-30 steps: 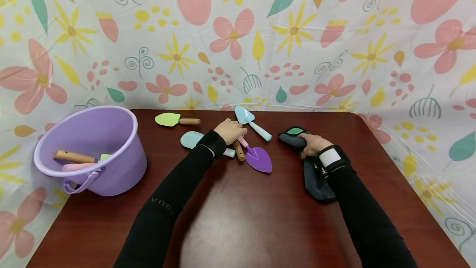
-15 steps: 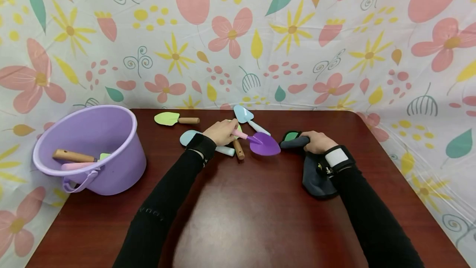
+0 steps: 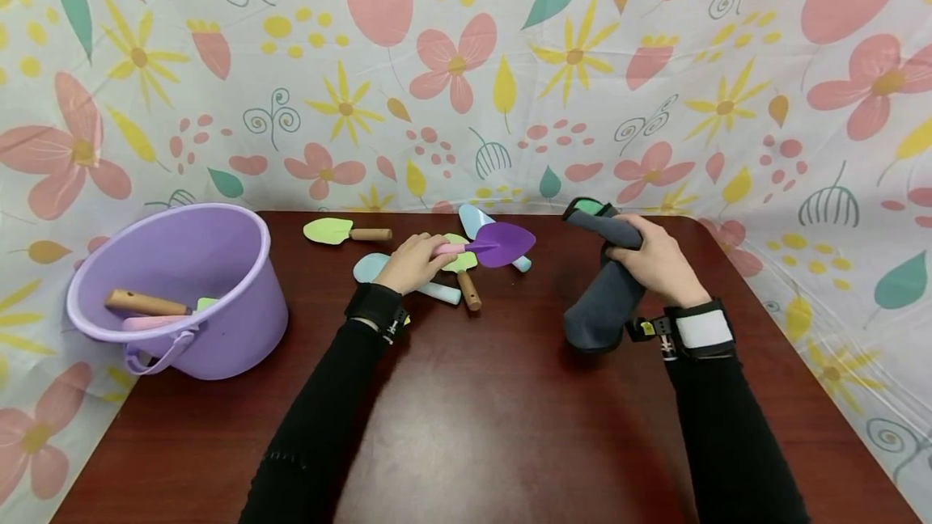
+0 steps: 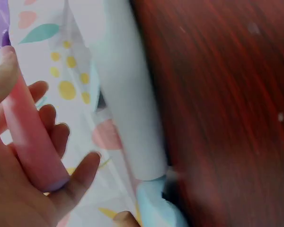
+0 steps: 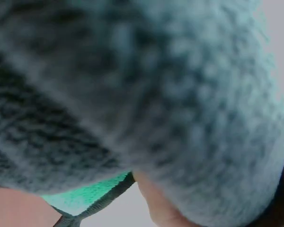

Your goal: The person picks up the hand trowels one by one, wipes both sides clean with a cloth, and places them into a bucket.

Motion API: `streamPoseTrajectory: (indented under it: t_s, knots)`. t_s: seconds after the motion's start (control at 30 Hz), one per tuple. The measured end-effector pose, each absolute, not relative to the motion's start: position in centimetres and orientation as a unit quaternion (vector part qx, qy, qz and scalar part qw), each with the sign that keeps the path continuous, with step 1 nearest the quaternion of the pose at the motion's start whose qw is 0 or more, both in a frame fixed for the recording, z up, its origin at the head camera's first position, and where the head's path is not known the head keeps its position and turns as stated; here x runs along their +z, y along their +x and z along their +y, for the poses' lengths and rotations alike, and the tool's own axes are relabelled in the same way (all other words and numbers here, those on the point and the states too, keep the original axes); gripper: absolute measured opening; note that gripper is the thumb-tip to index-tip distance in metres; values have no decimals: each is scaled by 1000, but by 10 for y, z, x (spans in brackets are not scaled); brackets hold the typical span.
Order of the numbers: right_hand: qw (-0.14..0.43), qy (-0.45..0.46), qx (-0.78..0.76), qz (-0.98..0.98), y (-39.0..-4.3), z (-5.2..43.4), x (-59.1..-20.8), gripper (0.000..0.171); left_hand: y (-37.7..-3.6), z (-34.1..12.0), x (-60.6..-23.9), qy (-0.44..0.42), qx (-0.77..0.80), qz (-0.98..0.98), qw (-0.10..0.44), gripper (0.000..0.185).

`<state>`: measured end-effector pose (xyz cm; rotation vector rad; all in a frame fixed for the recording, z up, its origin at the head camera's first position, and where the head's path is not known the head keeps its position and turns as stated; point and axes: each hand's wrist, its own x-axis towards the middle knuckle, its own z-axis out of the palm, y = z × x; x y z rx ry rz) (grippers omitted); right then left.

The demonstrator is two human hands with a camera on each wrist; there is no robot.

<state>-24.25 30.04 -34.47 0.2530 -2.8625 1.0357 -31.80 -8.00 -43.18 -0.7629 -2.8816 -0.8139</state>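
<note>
Glossy reddish-brown table (image 3: 495,419) — flowered cloth (image 3: 466,124) behind.

Bright, even light in the head view, and a broad pale glare sits on the near middle of the tabletop (image 3: 466,451)! Behind the tabletop, the curtain (image 3: 451,160) comes up crisp and well lit. Soft shadows fall on the tabletop beside the left sleeve (image 3: 313,419) and below the cloth (image 3: 604,306). Left wrist: the pale handle (image 4: 125,94) beside the tabletop washes out, edges smeared. Right wrist: the cloth looms bluish, dark-folded, out of focus.
</note>
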Motion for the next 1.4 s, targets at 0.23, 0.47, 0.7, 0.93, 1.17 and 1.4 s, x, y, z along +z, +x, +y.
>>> streamPoseTrajectory:
  t_s: [0.23, 0.47, 0.7, 0.93, 1.17, 1.4]
  knots:
    - [140, 88, 401, -901, -223, 269, -319, 50, -299, -80, -417, -227, -293, -925, 85, 24]
    - [252, 97, 400, -876, -212, 232, -307, 38, -278, -80, -396, -193, -345, -913, 101, 25]
    - [311, 116, 428, -841, -206, 204, -306, 30, -268, -78, -380, -182, -387, -897, 114, 25]
    - [335, 152, 412, -834, -212, 180, -313, 27, -255, -74, -367, -172, -435, -879, 96, 24]
    - [338, 183, 381, -841, -224, 164, -325, 29, -248, -68, -363, -175, -440, -875, 102, 24]
    - [315, 171, 352, -865, -228, 153, -336, 38, -245, -61, -360, -199, -436, -870, 116, 27]
